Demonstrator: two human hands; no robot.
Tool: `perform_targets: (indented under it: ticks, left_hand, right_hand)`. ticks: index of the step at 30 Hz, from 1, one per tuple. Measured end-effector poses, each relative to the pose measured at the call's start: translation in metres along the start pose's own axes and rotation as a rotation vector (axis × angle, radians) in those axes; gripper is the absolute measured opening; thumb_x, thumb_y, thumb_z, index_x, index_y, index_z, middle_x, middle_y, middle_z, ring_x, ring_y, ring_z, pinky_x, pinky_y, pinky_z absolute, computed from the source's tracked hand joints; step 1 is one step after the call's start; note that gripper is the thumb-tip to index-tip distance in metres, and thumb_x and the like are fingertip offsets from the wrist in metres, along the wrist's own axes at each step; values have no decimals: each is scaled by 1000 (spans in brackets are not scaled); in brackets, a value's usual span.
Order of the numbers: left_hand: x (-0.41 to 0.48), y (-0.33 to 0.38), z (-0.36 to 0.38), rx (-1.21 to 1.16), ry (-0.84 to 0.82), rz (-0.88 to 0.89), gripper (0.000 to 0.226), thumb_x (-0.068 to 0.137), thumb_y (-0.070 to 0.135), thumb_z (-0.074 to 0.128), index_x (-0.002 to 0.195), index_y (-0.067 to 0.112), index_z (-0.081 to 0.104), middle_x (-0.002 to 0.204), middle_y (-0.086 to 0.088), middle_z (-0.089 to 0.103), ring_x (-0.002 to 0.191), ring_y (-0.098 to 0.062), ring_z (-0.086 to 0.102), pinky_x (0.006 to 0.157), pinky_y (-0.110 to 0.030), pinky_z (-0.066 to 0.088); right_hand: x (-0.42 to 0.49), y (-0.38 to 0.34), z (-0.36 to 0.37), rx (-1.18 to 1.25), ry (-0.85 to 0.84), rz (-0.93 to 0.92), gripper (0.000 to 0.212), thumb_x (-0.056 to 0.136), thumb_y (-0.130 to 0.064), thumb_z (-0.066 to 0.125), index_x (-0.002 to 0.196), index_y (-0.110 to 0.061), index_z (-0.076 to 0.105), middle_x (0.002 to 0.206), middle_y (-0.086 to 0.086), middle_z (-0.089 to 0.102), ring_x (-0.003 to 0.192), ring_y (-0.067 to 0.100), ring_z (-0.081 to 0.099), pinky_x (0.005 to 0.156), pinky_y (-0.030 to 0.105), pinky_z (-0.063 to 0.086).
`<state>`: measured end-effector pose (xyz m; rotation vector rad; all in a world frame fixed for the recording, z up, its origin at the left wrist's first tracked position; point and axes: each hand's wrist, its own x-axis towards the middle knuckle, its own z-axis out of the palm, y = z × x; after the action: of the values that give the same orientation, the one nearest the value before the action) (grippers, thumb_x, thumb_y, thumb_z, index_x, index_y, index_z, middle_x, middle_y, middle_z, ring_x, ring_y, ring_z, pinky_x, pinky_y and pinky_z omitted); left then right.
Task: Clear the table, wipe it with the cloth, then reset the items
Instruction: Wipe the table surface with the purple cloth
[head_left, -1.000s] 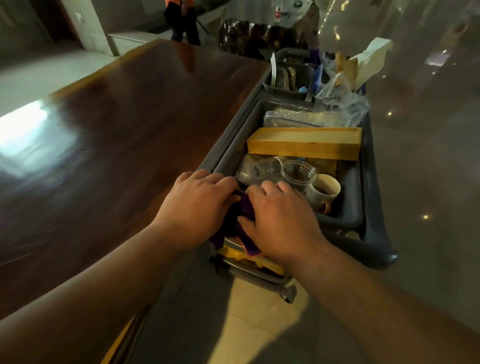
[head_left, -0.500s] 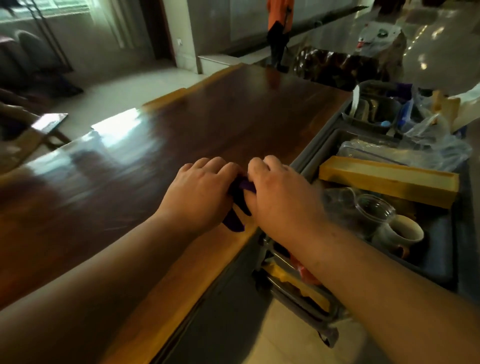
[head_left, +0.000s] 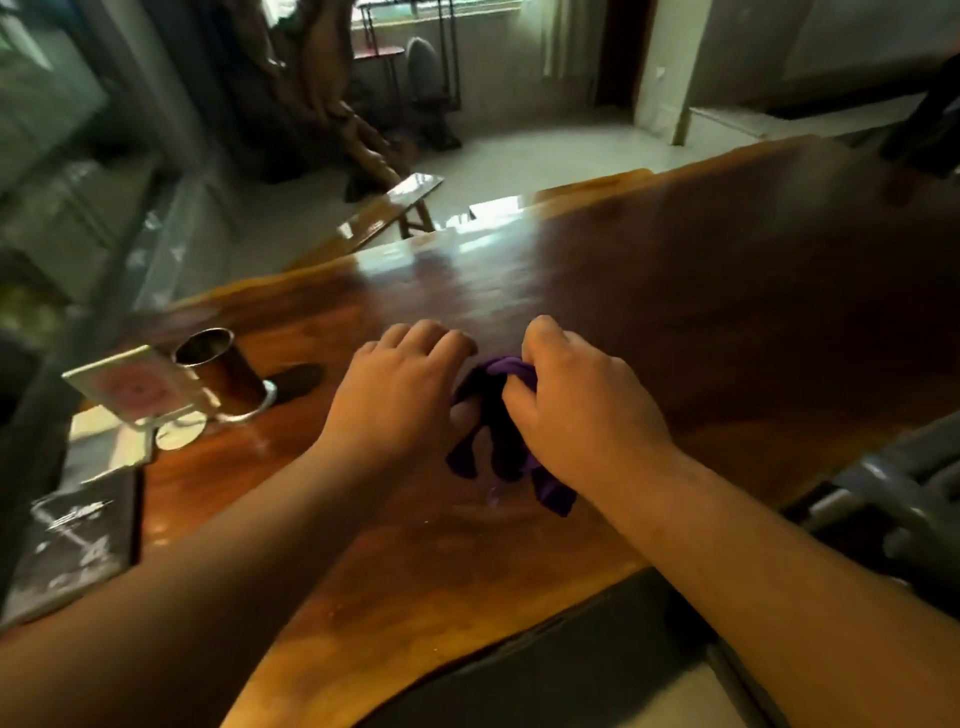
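A purple cloth (head_left: 496, 415) hangs bunched between my two hands, just above the dark wooden table (head_left: 727, 322). My right hand (head_left: 582, 410) grips its upper end with closed fingers. My left hand (head_left: 400, 395) holds its left side with fingers curled; the palm hides that part of the cloth. The loose ends dangle toward the tabletop near its front edge.
At the table's left end stand a metal cup (head_left: 223, 371), a small card stand (head_left: 137, 387) and a dark menu (head_left: 72, 545). The grey cart's frame (head_left: 883, 488) shows at the right edge. A wooden bench (head_left: 384, 208) stands beyond the table's far side.
Both hands carried the cloth from over the cart to above the table. The view swung left, so the cart's bins have left the frame and the cup and card stand came into view.
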<state>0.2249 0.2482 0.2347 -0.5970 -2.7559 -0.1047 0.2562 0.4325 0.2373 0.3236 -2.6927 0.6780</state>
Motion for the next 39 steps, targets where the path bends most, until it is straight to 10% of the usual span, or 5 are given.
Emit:
perform_targets:
  ticks: [11,23,39]
  left_hand:
    - [-145,-199,-9,14,-10,-251,29,89,42,69,105,17,65,91,-7,69,79,-35,63,64,-44,49]
    - [-404,-310,41,40,-91,-852,99,74,96,49,151,34,37,158,4,41,141,-26,41,111,-53,42]
    - [-559,-312,152,-271,-335,-1333,163,36,105,64,163,32,-7,173,8,-3,156,-29,13,121,-52,23]
  right_hand:
    - [23,-178,156,94,-170,-165,27,98,-36,56,88,-33,32,73,-13,43,55,5,42,43,23,25]
    - [-36,-279,330,304,-420,43,20,98,-37,52,84,-31,39,78,-7,56,63,13,53,46,29,33]
    - [-126,-265,438,296,-603,-128,12,101,-32,55,108,-25,49,106,4,58,84,29,62,67,37,45]
